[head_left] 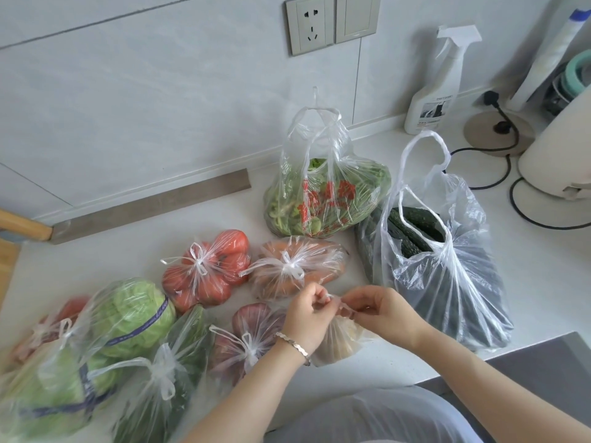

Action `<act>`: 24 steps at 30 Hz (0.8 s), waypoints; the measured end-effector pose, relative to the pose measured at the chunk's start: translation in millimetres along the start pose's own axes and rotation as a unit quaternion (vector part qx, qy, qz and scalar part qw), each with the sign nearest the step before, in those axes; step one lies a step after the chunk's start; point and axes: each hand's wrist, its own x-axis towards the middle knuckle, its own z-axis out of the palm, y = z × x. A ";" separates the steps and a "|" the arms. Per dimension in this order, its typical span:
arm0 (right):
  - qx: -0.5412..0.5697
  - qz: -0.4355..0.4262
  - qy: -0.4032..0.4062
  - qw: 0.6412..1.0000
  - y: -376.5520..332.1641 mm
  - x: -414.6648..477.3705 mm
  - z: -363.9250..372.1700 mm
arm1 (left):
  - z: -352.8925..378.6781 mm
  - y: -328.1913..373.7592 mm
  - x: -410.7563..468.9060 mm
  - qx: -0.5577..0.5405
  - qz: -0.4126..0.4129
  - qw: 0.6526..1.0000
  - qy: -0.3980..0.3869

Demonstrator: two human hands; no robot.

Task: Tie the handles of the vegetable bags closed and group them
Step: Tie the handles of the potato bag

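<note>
My left hand (308,316) and my right hand (382,311) each pinch a handle of a small clear bag of pale vegetables (339,342) at the counter's front edge. Tied bags lie to the left: tomatoes (204,271), carrots (295,268), purple onions (246,338), cabbages (134,314), dark greens (166,378). Behind, a bag of leafy greens (323,199) with red print stands with its handles up. To the right, a bag of cucumbers (441,263) stands with its handles untied and its mouth agape.
A white spray bottle (435,87) stands against the wall at the back right. Black cables (499,174) loop on the white counter (543,282) near a white appliance (563,155). A wall socket (311,24) is above. A wooden handle (25,227) pokes in at left.
</note>
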 end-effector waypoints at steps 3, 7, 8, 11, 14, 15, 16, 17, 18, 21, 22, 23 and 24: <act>0.012 -0.028 -0.022 0.999 4.4 -1.5 -1.9 | 0.5 2.6 0.0 -0.022 -0.029 0.999 -0.030; 0.121 -0.089 0.011 0.989 11.7 -1.2 -1.2 | -0.2 2.2 0.8 -0.048 -0.076 0.995 -0.051; 0.142 -0.108 0.020 0.984 12.9 -2.0 0.7 | -0.7 2.7 1.9 -0.058 -0.089 0.993 -0.058; 0.146 -0.142 0.043 0.978 13.5 -7.8 5.2 | -1.5 5.7 2.5 -0.075 -0.105 0.989 -0.077; 0.074 -0.134 0.109 0.982 14.8 -5.4 2.5 | -3.8 10.0 2.0 -0.066 -0.106 0.988 -0.087; 0.048 -0.126 0.130 0.982 12.4 -4.1 0.2 | -5.2 10.0 2.9 -0.058 -0.107 0.988 -0.090; 0.019 -0.118 0.140 0.983 8.4 -3.3 -1.6 | -6.8 10.8 3.4 -0.050 -0.110 0.988 -0.093; -0.005 -0.104 0.137 0.985 4.4 -2.9 -2.6 | -7.5 10.3 4.7 -0.041 -0.110 0.988 -0.097; -0.010 -0.087 0.122 0.989 1.4 -2.9 -2.9 | -8.2 10.3 6.0 -0.026 -0.107 0.989 -0.101; 0.083 0.007 0.099 0.992 5.7 -4.8 -2.3 | -10.2 4.6 7.9 0.094 -0.041 0.992 -0.074; 0.120 0.049 0.115 0.985 9.9 -5.6 -3.8 | -11.7 -0.4 8.1 0.151 0.000 0.987 -0.050; 0.146 0.092 0.131 0.976 15.1 -6.7 -6.3 | -14.7 -5.9 8.3 0.213 0.036 0.976 -0.021; 0.167 0.132 0.143 0.966 21.3 -7.3 -9.2 | -18.5 -12.5 8.7 0.280 0.058 0.958 -0.001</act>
